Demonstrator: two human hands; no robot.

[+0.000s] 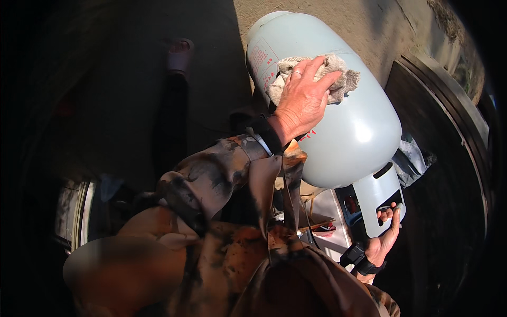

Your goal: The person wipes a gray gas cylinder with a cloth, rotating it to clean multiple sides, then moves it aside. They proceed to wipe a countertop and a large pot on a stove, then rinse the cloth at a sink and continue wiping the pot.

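Note:
A pale grey LPG gas cylinder (pixel 356 123) lies or leans in front of me, its base ring far off and its collar handle (pixel 362 202) nearest me. Red writing is printed on its side. My left hand (pixel 305 95), with a ring on one finger, presses a crumpled beige cloth (pixel 336 85) against the cylinder's upper side. The cloth partly covers the print. At lower right my right hand (pixel 384 233) grips the collar handle, fingertips showing through its slot. The cylinder's valve is not visible.
A leg in dark trousers with a slipper (pixel 180 55) stretches over the shaded ground. A dark curved rim (pixel 447 103) runs along the right. Grey plastic sheeting (pixel 412 158) lies beside the cylinder. Below the collar, thin wooden sticks (pixel 317 226) lie on a pale surface.

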